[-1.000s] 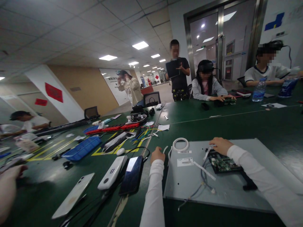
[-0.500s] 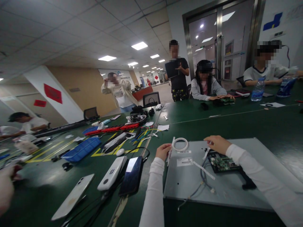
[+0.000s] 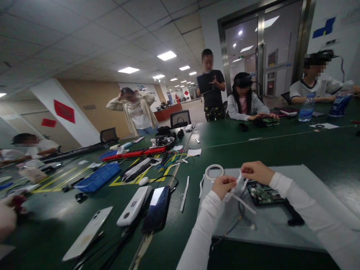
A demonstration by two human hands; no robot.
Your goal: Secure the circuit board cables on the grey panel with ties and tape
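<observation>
My left hand (image 3: 224,186) is closed in a pinch above the grey metal panel (image 3: 298,232). Just to its right, my right hand (image 3: 257,172) pinches too, and a short strip of white tape (image 3: 239,179) runs between the two sets of fingertips. A roll of white tape (image 3: 207,173) lies at the panel's far left corner, behind my left hand. Another white strip (image 3: 245,204) reaches out below my hands over a bundle of thin cables (image 3: 242,213). Beneath my right wrist sits a green circuit board (image 3: 262,193) in a black frame, partly covered.
Left of the panel lie a loose white strip (image 3: 185,195), a dark phone (image 3: 156,210), a white power bank (image 3: 134,205) and a white phone (image 3: 88,233). A blue tray (image 3: 98,178) stands farther off. Another person's hand (image 3: 9,217) shows at the left edge.
My left hand has moved right, from beside the tape roll to my right hand, which has stayed nearly in place. The loose strip left of the panel has come into view.
</observation>
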